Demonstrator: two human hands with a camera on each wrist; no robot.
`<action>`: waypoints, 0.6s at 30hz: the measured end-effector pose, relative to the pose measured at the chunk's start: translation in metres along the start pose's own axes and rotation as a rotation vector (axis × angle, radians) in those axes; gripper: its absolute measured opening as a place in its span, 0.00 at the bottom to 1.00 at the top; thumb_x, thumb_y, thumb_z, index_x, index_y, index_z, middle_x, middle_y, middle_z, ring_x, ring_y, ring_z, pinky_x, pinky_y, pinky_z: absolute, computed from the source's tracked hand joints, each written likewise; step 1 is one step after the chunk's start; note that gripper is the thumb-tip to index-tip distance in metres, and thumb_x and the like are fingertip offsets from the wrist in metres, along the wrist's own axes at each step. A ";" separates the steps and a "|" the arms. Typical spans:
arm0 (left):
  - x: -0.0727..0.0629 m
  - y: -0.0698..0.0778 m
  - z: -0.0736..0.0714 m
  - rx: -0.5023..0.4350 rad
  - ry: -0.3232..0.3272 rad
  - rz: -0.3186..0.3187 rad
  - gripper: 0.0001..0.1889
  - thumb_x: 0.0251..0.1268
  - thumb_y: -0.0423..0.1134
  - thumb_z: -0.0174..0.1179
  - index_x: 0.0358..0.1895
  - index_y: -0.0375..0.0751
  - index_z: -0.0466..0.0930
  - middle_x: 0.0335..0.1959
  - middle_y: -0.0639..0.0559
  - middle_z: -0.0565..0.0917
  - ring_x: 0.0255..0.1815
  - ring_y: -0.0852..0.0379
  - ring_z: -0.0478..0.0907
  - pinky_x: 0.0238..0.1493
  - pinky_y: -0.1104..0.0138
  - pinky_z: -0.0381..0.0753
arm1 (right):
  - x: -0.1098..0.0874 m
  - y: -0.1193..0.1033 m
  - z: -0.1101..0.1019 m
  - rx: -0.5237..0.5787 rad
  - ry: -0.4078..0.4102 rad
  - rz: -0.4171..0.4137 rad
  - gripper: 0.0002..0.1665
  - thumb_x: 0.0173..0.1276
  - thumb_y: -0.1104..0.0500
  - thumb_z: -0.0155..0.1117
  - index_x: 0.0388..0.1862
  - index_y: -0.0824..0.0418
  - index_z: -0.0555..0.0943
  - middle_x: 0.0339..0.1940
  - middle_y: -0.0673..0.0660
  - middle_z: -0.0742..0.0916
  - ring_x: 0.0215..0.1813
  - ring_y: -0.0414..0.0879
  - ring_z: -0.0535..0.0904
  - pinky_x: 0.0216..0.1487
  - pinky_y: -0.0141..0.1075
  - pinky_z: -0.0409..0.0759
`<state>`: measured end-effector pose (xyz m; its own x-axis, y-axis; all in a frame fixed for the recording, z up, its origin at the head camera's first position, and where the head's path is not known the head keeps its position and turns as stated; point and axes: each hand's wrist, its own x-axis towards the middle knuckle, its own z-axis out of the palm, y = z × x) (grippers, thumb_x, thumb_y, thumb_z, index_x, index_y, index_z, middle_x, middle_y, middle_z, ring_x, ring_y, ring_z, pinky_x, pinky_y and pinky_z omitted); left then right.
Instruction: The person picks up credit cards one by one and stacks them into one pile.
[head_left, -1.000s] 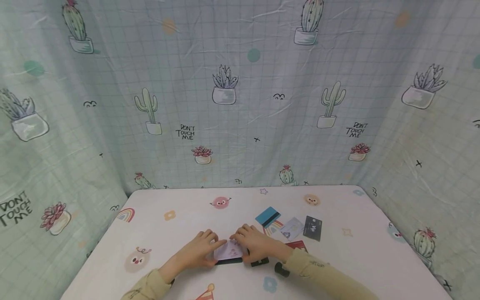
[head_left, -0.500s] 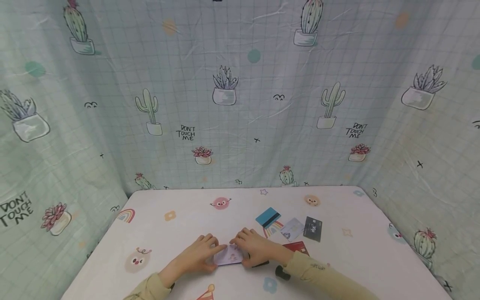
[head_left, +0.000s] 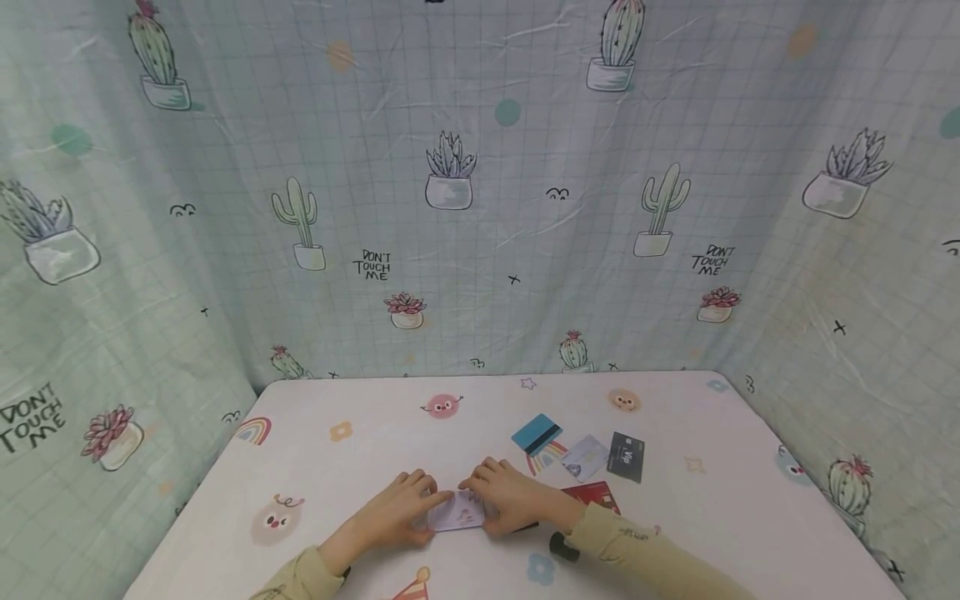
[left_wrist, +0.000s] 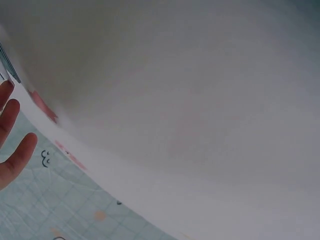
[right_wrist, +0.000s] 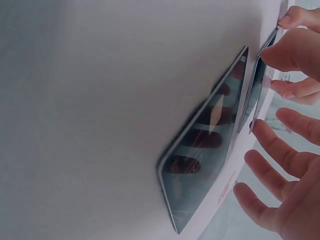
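Observation:
A pale purple card lies flat between both hands near the front of the table. My left hand pinches its left end, index finger at the far edge and thumb at the near edge. In the same way my right hand grips the right end. The right wrist view shows the thin card just over a darker card, between thumb and fingers. Another dark glossy card lies beside the right hand there, mostly hidden under that hand in the head view. Only the left hand's fingertips show in the left wrist view.
Right of the hands lie a blue card, a whitish card, a black VIP card and a red card, partly under the right forearm. A small black object sits by the right sleeve.
The purple card has shifted toward the near edge and now covers the dark strip seen below it earlier. The right hand has moved slightly nearer, hiding more of the dark card beside it.

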<state>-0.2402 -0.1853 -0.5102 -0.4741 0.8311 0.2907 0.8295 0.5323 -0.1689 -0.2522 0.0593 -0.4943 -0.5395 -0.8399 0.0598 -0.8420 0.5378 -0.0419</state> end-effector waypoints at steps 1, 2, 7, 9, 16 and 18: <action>0.000 0.000 0.000 0.003 0.000 0.000 0.28 0.42 0.54 0.63 0.52 0.52 0.73 0.37 0.59 0.73 0.39 0.61 0.67 0.38 0.66 0.68 | 0.000 0.000 0.000 0.002 -0.003 0.003 0.35 0.51 0.48 0.64 0.58 0.52 0.66 0.47 0.46 0.74 0.50 0.39 0.65 0.49 0.34 0.67; 0.000 0.000 0.001 0.003 0.000 0.000 0.28 0.42 0.54 0.63 0.52 0.52 0.73 0.37 0.59 0.73 0.39 0.61 0.67 0.38 0.66 0.68 | 0.000 0.000 0.001 0.001 -0.005 0.005 0.35 0.51 0.48 0.64 0.58 0.52 0.66 0.47 0.46 0.74 0.50 0.39 0.65 0.49 0.34 0.67; -0.001 -0.001 0.002 -0.010 -0.014 -0.009 0.28 0.43 0.53 0.63 0.52 0.52 0.73 0.38 0.58 0.73 0.40 0.61 0.68 0.39 0.66 0.68 | 0.000 0.002 0.004 -0.001 -0.007 0.003 0.34 0.51 0.48 0.63 0.58 0.52 0.66 0.47 0.46 0.74 0.50 0.38 0.65 0.48 0.33 0.66; 0.000 0.000 0.001 -0.019 -0.020 -0.015 0.27 0.43 0.53 0.62 0.52 0.52 0.73 0.38 0.58 0.73 0.40 0.61 0.68 0.39 0.65 0.69 | 0.000 0.002 0.005 0.000 -0.005 0.001 0.34 0.51 0.48 0.63 0.58 0.52 0.66 0.47 0.46 0.74 0.50 0.38 0.65 0.48 0.33 0.66; 0.001 -0.001 0.002 -0.036 -0.058 -0.052 0.27 0.44 0.53 0.61 0.52 0.51 0.73 0.39 0.58 0.74 0.41 0.59 0.69 0.39 0.65 0.69 | 0.001 0.003 0.005 -0.013 0.003 0.000 0.34 0.51 0.48 0.63 0.58 0.52 0.66 0.47 0.47 0.74 0.49 0.38 0.65 0.47 0.32 0.67; 0.001 -0.001 0.003 -0.038 -0.066 -0.063 0.27 0.45 0.53 0.61 0.53 0.52 0.73 0.39 0.58 0.74 0.42 0.59 0.69 0.40 0.65 0.69 | 0.002 0.004 0.005 -0.019 0.001 -0.002 0.34 0.51 0.48 0.62 0.58 0.52 0.66 0.47 0.46 0.74 0.49 0.38 0.65 0.47 0.32 0.67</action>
<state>-0.2426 -0.1843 -0.5124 -0.5428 0.8059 0.2363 0.8078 0.5780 -0.1157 -0.2565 0.0598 -0.4997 -0.5381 -0.8407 0.0608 -0.8428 0.5378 -0.0229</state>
